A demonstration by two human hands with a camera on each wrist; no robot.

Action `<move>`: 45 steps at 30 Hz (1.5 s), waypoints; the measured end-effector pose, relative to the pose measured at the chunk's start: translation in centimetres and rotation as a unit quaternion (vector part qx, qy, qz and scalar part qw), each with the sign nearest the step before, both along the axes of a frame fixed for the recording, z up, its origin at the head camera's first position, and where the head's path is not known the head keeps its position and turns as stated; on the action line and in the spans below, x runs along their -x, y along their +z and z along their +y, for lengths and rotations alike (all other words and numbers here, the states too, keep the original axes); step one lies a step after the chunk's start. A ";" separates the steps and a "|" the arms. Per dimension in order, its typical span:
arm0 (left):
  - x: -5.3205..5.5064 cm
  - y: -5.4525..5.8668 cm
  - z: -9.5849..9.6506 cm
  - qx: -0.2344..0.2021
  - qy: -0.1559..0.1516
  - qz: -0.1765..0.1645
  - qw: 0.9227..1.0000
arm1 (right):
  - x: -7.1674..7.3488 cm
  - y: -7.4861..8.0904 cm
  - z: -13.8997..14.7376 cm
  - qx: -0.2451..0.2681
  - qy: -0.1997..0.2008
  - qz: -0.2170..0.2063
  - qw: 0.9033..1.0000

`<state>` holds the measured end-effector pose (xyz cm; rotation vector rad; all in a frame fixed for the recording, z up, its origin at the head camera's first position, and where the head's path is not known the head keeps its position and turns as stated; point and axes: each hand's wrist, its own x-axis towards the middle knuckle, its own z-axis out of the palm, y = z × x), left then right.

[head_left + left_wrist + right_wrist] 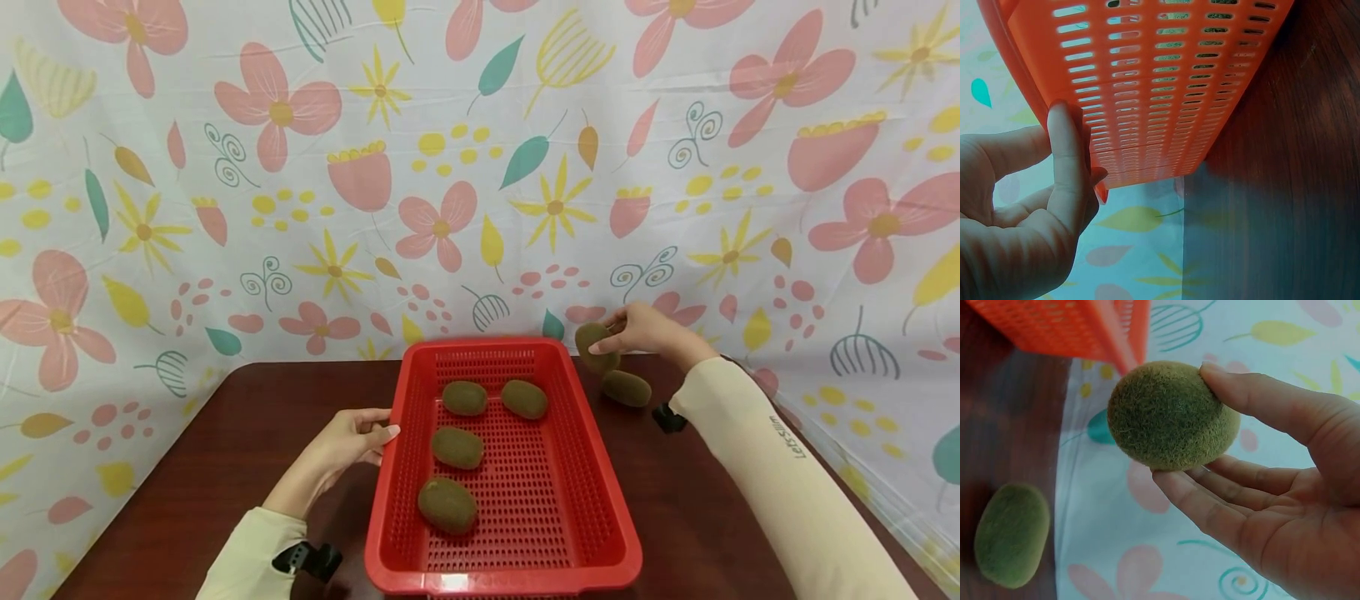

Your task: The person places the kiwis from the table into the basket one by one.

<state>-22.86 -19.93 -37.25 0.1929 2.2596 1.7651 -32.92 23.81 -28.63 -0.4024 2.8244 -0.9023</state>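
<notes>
My right hand (636, 332) holds a brown, fuzzy kiwi (1166, 415) between thumb and fingers, raised beside the basket's far right corner. Below that hand, a second kiwi (627, 388) lies on the table, also visible at lower left in the right wrist view. A red plastic basket (626, 533) with slotted walls stands in the middle. Inside it are several kiwis: two at the far end, one kiwi (457, 448) midway along the left side and one kiwi (447, 505) nearer the front. My left hand (347, 446) grips the basket's left rim with thumb and fingers.
The dark brown wooden table (247, 442) extends to both sides of the basket. A white cloth (480, 275) printed with flowers and leaves hangs right behind the table's far edge. Dark straps with small devices sit on both wrists.
</notes>
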 end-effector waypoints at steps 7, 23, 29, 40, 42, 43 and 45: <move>0.0 0.0 0.0 0.005 0.008 0.003 1.000 | -0.3 1.2 -1.9 -0.007 0.016 0.015 1.000; -0.2 0.0 0.0 -0.006 -0.002 0.000 1.000 | 0.6 0.7 -7.1 0.013 0.057 0.005 0.998; -0.2 0.0 0.0 -0.002 0.004 -0.002 1.000 | 0.7 0.1 -9.1 0.024 0.087 -0.019 0.996; 0.0 0.1 0.1 0.001 0.007 -0.004 1.000 | 0.2 -1.0 -11.8 -0.010 0.148 -0.069 0.987; 0.0 0.1 0.0 0.000 0.005 -0.004 1.000 | 0.2 -1.5 -12.2 -0.019 0.160 -0.074 0.984; 0.0 0.1 0.0 -0.001 0.004 -0.003 1.000 | 0.1 -1.7 -12.3 -0.023 0.169 -0.076 0.982; -0.1 0.0 0.0 -0.003 0.003 -0.003 1.000 | 0.1 -2.1 -12.7 -0.033 0.180 -0.076 0.980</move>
